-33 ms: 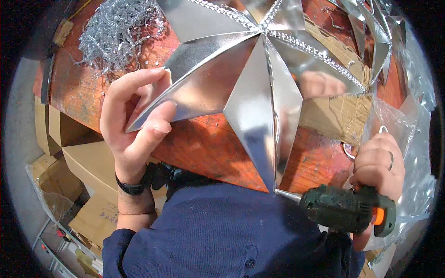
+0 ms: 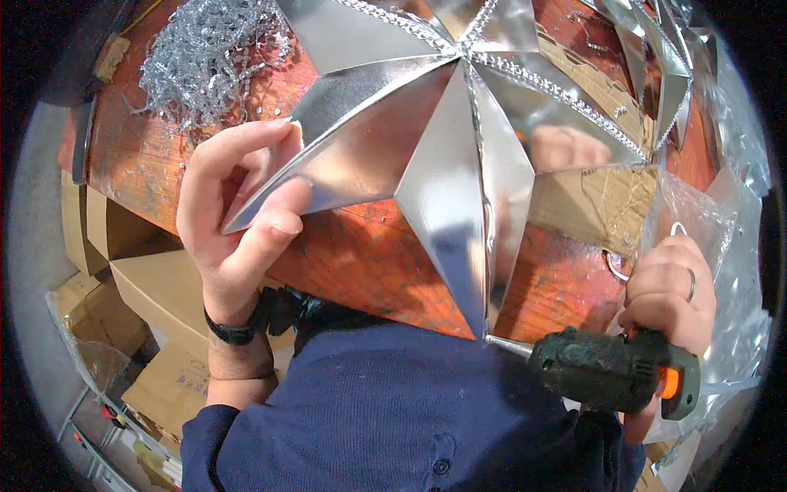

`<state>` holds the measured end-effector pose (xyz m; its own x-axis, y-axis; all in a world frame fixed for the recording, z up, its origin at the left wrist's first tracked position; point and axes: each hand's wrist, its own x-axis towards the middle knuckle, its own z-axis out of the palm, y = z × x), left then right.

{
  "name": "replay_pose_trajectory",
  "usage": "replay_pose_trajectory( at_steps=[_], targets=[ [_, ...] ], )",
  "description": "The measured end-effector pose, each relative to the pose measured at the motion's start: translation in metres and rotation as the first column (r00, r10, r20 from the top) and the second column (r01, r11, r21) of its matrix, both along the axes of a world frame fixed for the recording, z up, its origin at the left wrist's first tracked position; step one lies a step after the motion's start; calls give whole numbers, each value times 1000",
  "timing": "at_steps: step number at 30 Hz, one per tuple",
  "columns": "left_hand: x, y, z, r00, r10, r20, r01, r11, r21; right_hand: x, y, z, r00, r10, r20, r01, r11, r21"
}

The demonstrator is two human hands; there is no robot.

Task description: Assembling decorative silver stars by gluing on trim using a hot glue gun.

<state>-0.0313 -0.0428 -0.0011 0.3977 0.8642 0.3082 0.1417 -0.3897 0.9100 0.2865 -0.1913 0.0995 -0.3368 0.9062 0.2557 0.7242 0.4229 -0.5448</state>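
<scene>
A large mirror-silver star (image 2: 447,164) with folded, ridged points spreads over the table. Silver braided trim (image 2: 566,86) runs along several of its ridges; the two ridges nearest me have none, and a clear line shows along the lower one. My left hand (image 2: 238,197) pinches the tip of the left-pointing arm between thumb and fingers. In my right hand (image 2: 676,295) is a dark green hot glue gun (image 2: 594,369) with an orange part. Its metal nozzle points left and sits at the lower arm's tip; whether it touches cannot be told.
A tangle of silver trim (image 2: 209,66) lies at the far left of the reddish wooden table (image 2: 344,262). Cardboard (image 2: 598,205) is under the star's right side. Another silver star (image 2: 672,82) and clear plastic wrap (image 2: 738,271) are at the right. Cardboard boxes (image 2: 164,299) stand lower left.
</scene>
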Motion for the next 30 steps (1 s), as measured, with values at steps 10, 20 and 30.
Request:
replay_pose_trajectory(
  at_steps=[10,20,30],
  targets=[
    [4,-6,1,998,66,-15,-66,998,14,1,-12,-2,997,51,-51,-53,998,-40],
    [9,-13,-4,992,-23,121,17,998,52,-9,-40,2,935,-299,189,284,953,105],
    [-19,-48,6,951,-302,-62,304,952,31,4,-57,-35,781,-439,443,470,881,45]
  ],
)
